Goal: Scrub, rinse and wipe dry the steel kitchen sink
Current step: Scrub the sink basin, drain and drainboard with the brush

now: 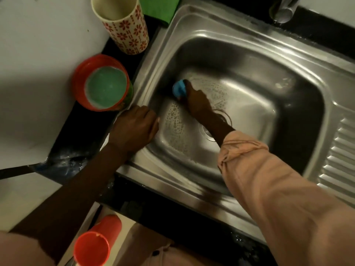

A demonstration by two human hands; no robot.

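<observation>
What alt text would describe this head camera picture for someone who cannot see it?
A person's right hand scrubs the soapy steel sink with a blue scrubber, while the left hand rests on its rim. An orange tub of green soap sits alongside.

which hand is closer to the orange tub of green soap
Left. The left hand rests on the sink's rim just below the orange tub. The right hand is down in the basin, holding the blue scrubber.
</observation>
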